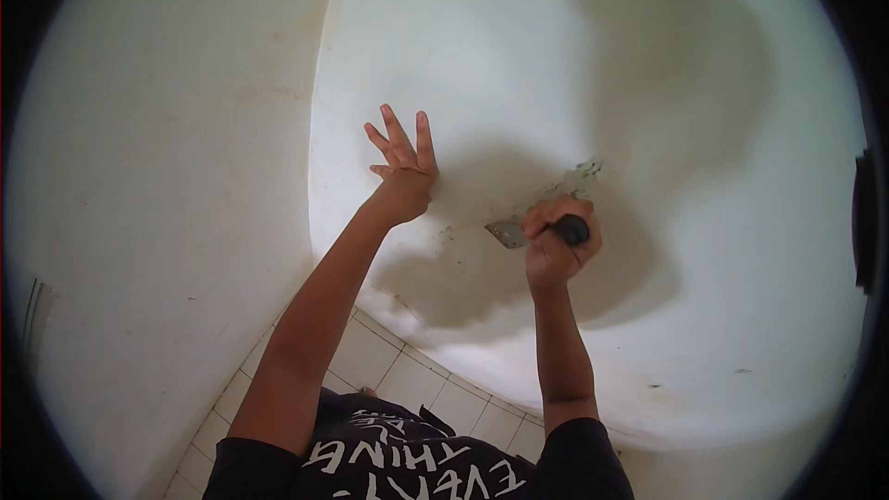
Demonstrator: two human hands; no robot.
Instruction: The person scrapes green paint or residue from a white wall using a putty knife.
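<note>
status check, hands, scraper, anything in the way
Left hand open, against wall. Right hand closed around scraper. Scraper beside chipped patch. Shadow over patch; no obstruction seen.

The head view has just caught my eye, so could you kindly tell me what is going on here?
A person is working at a white wall with a scraper. The right hand grips its dark handle, and the metal blade is at or very close to the wall, beside a rough, flaking patch. The left hand, holding nothing, appears to rest on the wall to the left, its fingers spread. A tiled floor shows below.
</note>
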